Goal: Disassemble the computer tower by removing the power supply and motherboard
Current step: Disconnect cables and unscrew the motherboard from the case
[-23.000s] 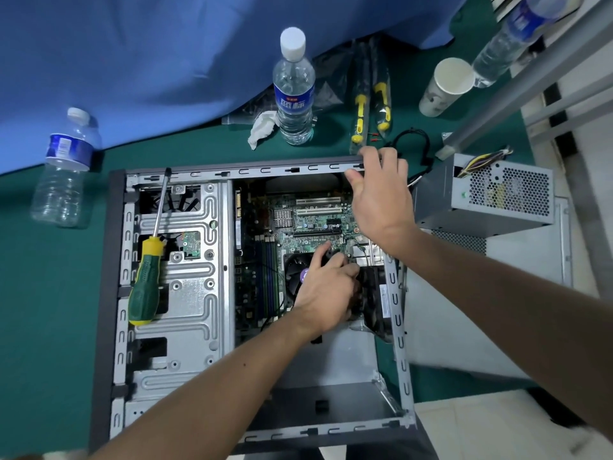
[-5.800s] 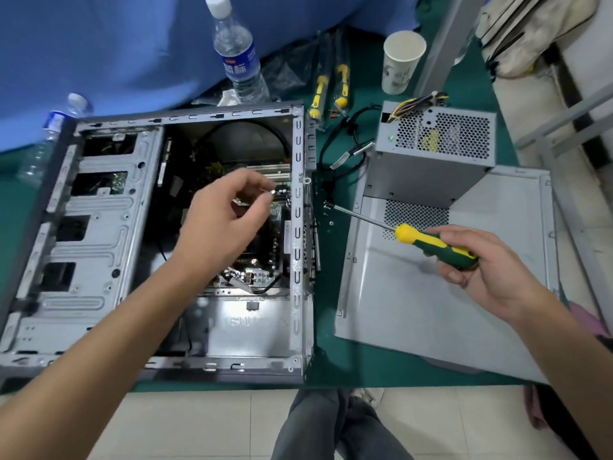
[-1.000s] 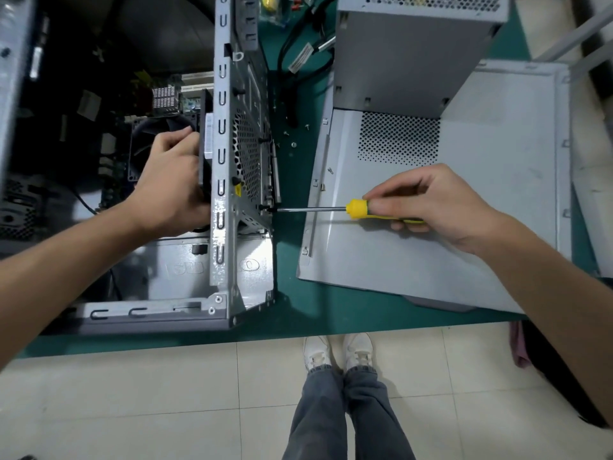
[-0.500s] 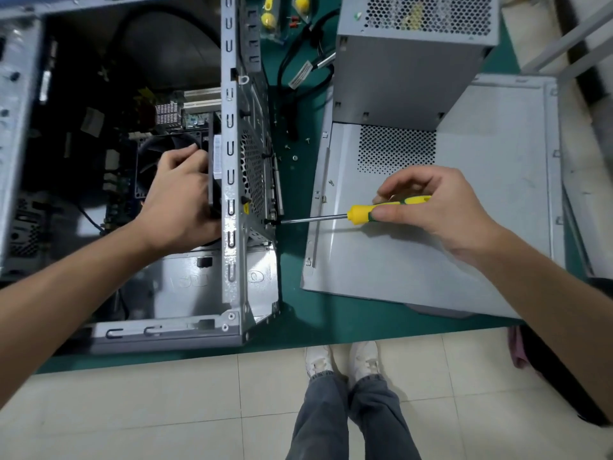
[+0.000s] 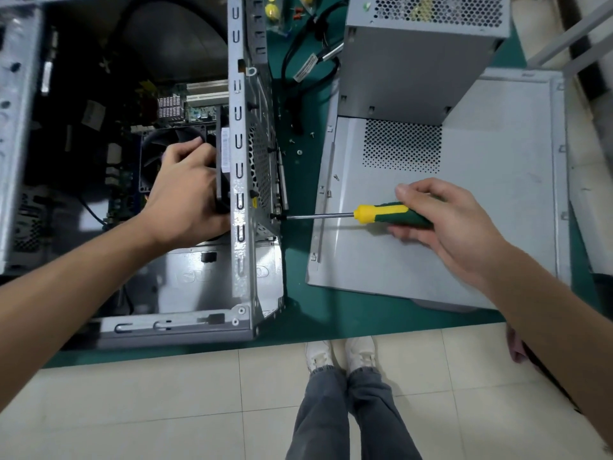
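Note:
The open grey computer case lies on the green mat, its rear panel facing right. Inside it, my left hand grips the black rear case fan against the rear panel. The motherboard shows beyond the fan, deep in the case. My right hand holds the green-and-yellow screwdriver level, its tip on a screw at the outside of the rear panel. The grey power supply stands outside the case at the upper right.
The removed side panel lies flat under my right hand. Loose screws and black cables lie on the mat between case and panel. The table edge, tiled floor and my feet are below.
The view has shifted slightly. My right hand has regripped the screwdriver handle, whose tip stays on the same rear-panel screw. My left hand still holds the fan.

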A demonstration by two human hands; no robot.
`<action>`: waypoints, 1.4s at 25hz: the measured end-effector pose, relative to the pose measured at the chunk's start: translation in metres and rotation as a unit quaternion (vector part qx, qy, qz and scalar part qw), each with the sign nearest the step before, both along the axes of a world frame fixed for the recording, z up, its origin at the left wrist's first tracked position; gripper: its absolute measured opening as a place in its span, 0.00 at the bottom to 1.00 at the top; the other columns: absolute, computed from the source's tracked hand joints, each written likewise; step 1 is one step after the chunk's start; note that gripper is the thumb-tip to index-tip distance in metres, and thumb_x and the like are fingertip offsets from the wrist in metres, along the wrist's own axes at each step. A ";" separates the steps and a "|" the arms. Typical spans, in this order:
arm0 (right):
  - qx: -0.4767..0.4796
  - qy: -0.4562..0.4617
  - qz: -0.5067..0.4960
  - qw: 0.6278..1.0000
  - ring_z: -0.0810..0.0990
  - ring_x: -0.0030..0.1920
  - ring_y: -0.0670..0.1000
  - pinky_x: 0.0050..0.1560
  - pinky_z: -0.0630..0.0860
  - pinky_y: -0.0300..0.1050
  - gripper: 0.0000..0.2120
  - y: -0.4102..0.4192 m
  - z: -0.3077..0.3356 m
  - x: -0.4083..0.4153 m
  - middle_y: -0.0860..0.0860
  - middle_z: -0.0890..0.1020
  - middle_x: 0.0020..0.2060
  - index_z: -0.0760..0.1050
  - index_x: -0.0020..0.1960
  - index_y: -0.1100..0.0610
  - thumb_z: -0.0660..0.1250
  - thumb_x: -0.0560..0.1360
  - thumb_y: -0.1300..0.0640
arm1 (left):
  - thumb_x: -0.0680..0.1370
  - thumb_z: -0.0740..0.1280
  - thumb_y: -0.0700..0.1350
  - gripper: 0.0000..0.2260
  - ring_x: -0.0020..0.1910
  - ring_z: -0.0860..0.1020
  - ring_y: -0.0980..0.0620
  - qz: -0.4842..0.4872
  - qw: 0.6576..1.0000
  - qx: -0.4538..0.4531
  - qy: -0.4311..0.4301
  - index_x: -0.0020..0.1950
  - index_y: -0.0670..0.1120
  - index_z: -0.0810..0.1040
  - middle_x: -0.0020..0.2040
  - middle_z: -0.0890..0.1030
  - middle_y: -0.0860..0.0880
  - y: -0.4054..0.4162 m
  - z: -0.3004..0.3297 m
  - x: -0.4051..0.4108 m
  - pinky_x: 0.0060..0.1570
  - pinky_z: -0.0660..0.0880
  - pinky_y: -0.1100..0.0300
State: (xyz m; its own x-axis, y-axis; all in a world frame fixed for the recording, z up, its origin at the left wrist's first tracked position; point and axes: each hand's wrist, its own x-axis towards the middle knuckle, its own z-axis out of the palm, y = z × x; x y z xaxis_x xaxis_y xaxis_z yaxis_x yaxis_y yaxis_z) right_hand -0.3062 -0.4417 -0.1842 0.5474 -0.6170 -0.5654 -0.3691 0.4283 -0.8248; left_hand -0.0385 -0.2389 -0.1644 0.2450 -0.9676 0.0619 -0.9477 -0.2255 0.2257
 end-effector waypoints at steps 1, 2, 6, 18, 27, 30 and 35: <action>-0.029 0.065 0.049 0.996 0.76 0.26 0.50 0.26 0.72 0.40 0.17 -0.002 0.001 -0.002 0.54 0.79 0.31 0.77 0.42 0.55 0.66 0.77 0.41 | 0.68 0.58 0.58 0.20 0.50 0.69 0.48 0.000 1.000 0.001 -0.003 0.33 0.43 0.79 0.39 0.80 0.40 0.000 0.000 0.000 0.59 0.59 0.50; -0.057 0.114 0.095 0.987 0.70 0.23 0.50 0.23 0.67 0.38 0.22 -0.006 0.000 -0.004 0.52 0.76 0.27 0.76 0.42 0.55 0.62 0.77 0.36 | 0.69 0.58 0.58 0.20 0.50 0.69 0.47 -0.002 1.000 0.001 -0.007 0.33 0.43 0.79 0.38 0.80 0.41 0.000 -0.001 0.000 0.59 0.59 0.51; -0.050 0.006 0.102 0.993 0.70 0.31 0.49 0.32 0.67 0.41 0.03 -0.012 -0.002 -0.011 0.45 0.75 0.32 0.75 0.47 0.52 0.68 0.78 0.55 | 0.69 0.59 0.56 0.18 0.51 0.69 0.46 -0.012 1.000 -0.008 -0.016 0.35 0.43 0.80 0.39 0.81 0.41 -0.001 0.000 -0.001 0.57 0.59 0.52; -0.002 -0.086 0.108 0.990 0.77 0.38 0.48 0.39 0.74 0.43 0.08 -0.015 -0.002 -0.012 0.45 0.79 0.40 0.77 0.48 0.49 0.71 0.74 0.61 | 0.69 0.59 0.56 0.19 0.49 0.69 0.46 -0.016 1.000 -0.005 -0.018 0.34 0.42 0.80 0.39 0.80 0.41 -0.001 0.001 -0.001 0.57 0.59 0.52; 0.014 -0.107 0.093 0.990 0.79 0.43 0.48 0.43 0.76 0.42 0.11 -0.018 -0.001 -0.006 0.50 0.78 0.48 0.77 0.49 0.49 0.71 0.74 0.64 | 0.69 0.58 0.55 0.20 0.49 0.68 0.46 -0.005 1.000 -0.023 -0.004 0.32 0.40 0.79 0.37 0.80 0.39 -0.002 0.005 -0.006 0.55 0.59 0.54; -0.104 0.036 0.155 0.982 0.73 0.28 0.45 0.28 0.71 0.39 0.13 -0.017 -0.002 -0.005 0.46 0.75 0.33 0.78 0.44 0.49 0.65 0.77 0.40 | 0.69 0.58 0.55 0.21 0.50 0.68 0.46 -0.003 1.000 -0.015 -0.004 0.32 0.40 0.79 0.38 0.80 0.39 -0.003 0.005 -0.006 0.58 0.59 0.51; 0.007 -0.132 0.084 0.988 0.78 0.44 0.47 0.45 0.73 0.45 0.14 -0.020 0.001 -0.005 0.45 0.80 0.44 0.79 0.48 0.46 0.72 0.72 0.65 | 0.69 0.58 0.56 0.22 0.51 0.68 0.46 -0.001 1.000 -0.007 0.003 0.32 0.39 0.79 0.40 0.81 0.37 -0.001 0.007 -0.007 0.59 0.60 0.47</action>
